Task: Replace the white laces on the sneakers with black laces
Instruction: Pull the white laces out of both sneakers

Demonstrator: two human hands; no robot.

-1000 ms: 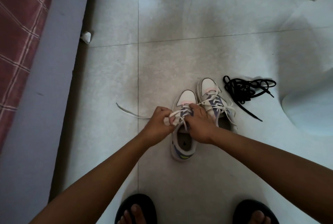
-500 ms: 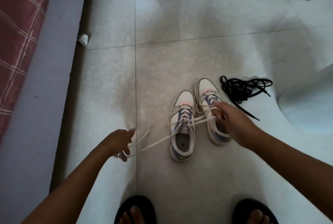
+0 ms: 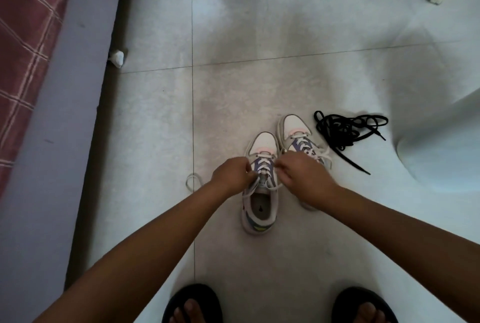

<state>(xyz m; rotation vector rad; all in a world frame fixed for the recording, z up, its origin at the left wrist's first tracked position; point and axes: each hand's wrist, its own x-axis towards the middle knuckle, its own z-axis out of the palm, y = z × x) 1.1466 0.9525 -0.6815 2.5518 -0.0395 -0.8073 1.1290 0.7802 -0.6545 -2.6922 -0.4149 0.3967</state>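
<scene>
Red plaid bedding (image 3: 23,45) covers the far-left edge, bordered by a grey bed frame (image 3: 59,141). A small white crumpled scrap (image 3: 117,57) lies on the floor (image 3: 155,115) at the frame's base. Pale tiles make up the floor, with grout lines crossing it.

A loose loop of white lace (image 3: 192,182) rests on the tile just left of the left hand (image 3: 231,176). The left hand's grip is curled, pinching the white lace at the left eyelet row of the left sneaker (image 3: 259,208). This sneaker stands upright, toe pointing away, with its lower lace crossings in place and its opening visible below the hands.

The right hand (image 3: 301,174) is curled likewise, pinching lace at the right eyelet row of the same sneaker. It partly covers the right sneaker (image 3: 293,128), which sits just beside the first, touching or nearly touching, and carries white laces.

Black laces (image 3: 345,133) lie in a tangled pile on the floor near the right sneaker's toe, apart from both hands.

Two feet in dark sandals (image 3: 192,302) show at the bottom edge.
</scene>
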